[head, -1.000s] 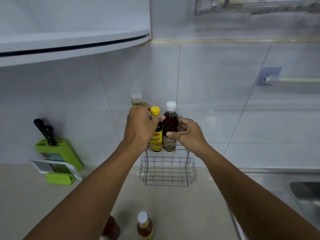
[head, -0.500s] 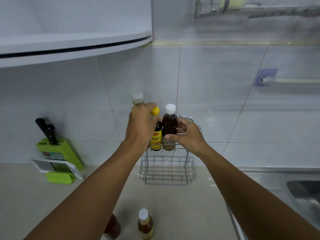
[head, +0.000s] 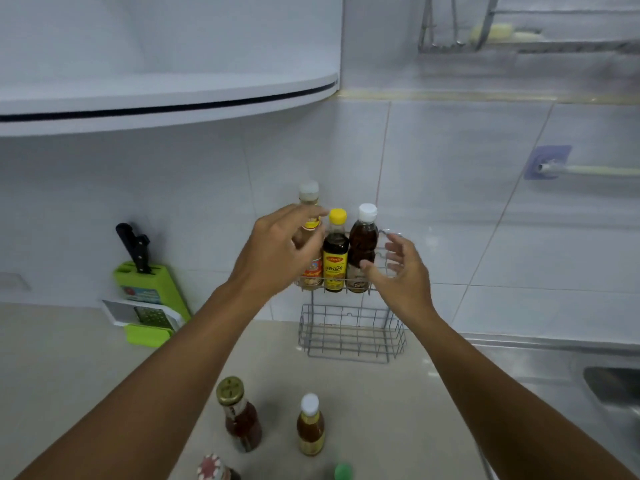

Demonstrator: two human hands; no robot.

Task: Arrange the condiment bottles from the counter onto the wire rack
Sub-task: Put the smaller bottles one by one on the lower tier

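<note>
A two-tier wire rack (head: 349, 336) stands against the tiled wall. Its upper tier holds three bottles: a tall one with a whitish cap (head: 309, 195), a dark one with a yellow cap (head: 335, 251) and a dark brown one with a white cap (head: 363, 239). My left hand (head: 277, 249) hovers open in front of the tall bottle, fingers spread. My right hand (head: 398, 271) is open just right of the white-capped bottle. On the counter near me stand a gold-lidded red sauce bottle (head: 240, 415), a white-capped amber bottle (head: 310, 426), a patterned lid (head: 212, 467) and a green cap (head: 343, 472).
A green knife block (head: 149, 289) with a black-handled knife and a grater sits at the left by the wall. A steel sink (head: 609, 386) lies at the right. A white shelf (head: 166, 98) overhangs above, and a dish rack (head: 526, 32) hangs at the top right.
Both hands have let go of the bottles on the upper tier and drawn back slightly with fingers spread. The view has tilted down, showing more bottles on the counter.
</note>
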